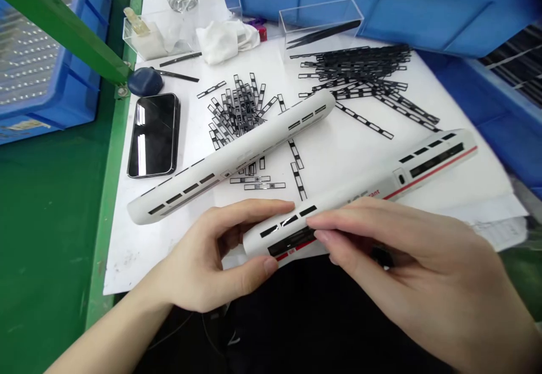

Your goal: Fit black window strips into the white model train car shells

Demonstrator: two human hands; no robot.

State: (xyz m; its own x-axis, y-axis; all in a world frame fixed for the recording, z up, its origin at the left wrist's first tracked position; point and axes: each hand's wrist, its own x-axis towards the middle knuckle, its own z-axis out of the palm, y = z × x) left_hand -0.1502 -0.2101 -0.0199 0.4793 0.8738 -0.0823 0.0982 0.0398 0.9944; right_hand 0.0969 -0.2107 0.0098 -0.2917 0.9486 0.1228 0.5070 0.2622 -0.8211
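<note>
A white model train car shell [339, 193] with a red stripe and dark windows lies slanted near the table's front edge. My left hand [220, 255] grips its near left end, fingers behind and thumb on the front side. The fingertips of my right hand [393, 255] are pinched together against the side of the shell, at the long dark window [292, 240]. Whatever they may hold is hidden. Behind it lies a second white train shell [237, 157], partly over a heap of small black-framed window strips [241, 103].
Longer black window strips [359, 69] are piled at the back right. Black tweezers [326, 34] lie in a clear box [283, 33]. A phone [153, 135], a dark blue round object [145, 81] and white cloth [222, 41] are at the left. Blue bins [372, 7] border the back.
</note>
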